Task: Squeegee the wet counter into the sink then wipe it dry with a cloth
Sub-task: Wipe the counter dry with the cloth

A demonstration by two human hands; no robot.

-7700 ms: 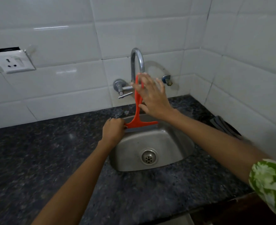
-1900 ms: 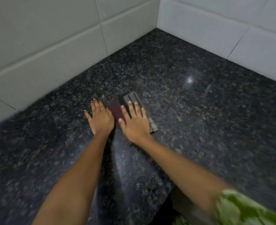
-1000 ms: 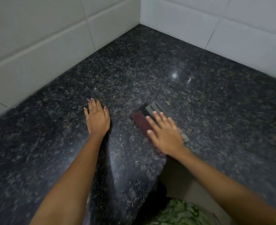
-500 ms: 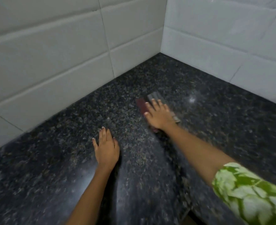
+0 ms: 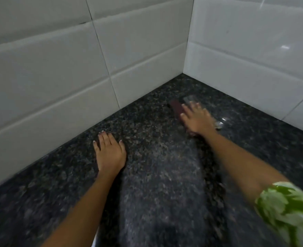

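Note:
A folded cloth (image 5: 176, 106) with maroon and grey stripes lies flat on the dark speckled granite counter (image 5: 156, 184), close to the corner of the tiled walls. My right hand (image 5: 197, 120) presses down on it with fingers spread, covering most of it; the hand is motion-blurred. My left hand (image 5: 109, 152) rests flat on the counter, palm down, fingers apart, holding nothing, near the left wall. The sink and the squeegee are out of view.
White tiled walls (image 5: 58, 77) meet in a corner (image 5: 186, 72) just beyond the cloth. A paler, duller streak runs along the counter from the cloth back toward me. My green-and-white sleeve (image 5: 287, 211) shows at the lower right.
My right hand has slid the cloth farther away from me toward the wall corner. My left hand stays flat on the counter in about the same place.

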